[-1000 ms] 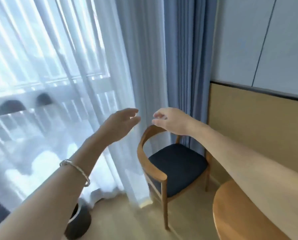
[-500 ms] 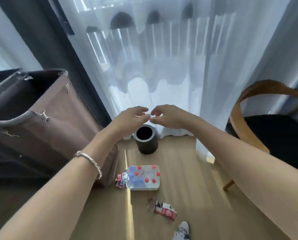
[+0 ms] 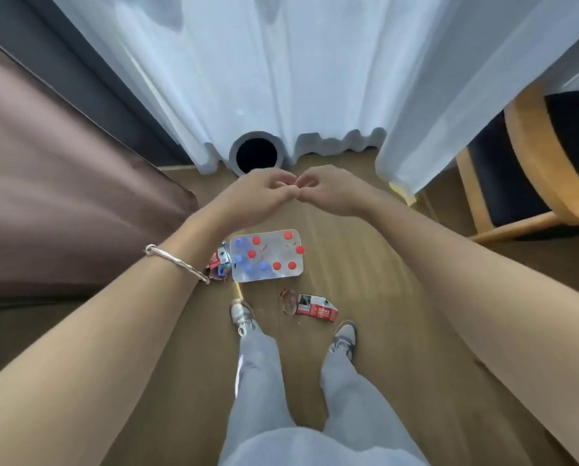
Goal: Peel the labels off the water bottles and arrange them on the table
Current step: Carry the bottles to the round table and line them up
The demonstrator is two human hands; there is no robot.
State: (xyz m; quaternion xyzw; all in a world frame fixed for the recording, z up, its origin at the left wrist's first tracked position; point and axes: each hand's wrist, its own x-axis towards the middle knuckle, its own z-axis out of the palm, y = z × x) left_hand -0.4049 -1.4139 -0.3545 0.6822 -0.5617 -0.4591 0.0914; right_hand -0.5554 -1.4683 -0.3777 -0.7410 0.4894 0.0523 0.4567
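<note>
View has tipped further down since half a second back, so the feet show now and the hands have closed in on each other. Left hand [image 3: 254, 193] and right hand [image 3: 328, 190] meet fingertip to fingertip, each grip pinched narrow; can't tell if anything's between them. Just beyond them sits a dark bin [image 3: 256, 153] at the curtain [image 3: 281, 72]. Below the hands, on the floor [image 3: 375, 264], a pack of bottles [image 3: 268, 255], red and blue caps up. Torn label [image 3: 315, 309] nearer the shoes

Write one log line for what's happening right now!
hands: left hand and right hand fingertips together, empty | bottles: packed on floor | torn label: by shoes
</note>
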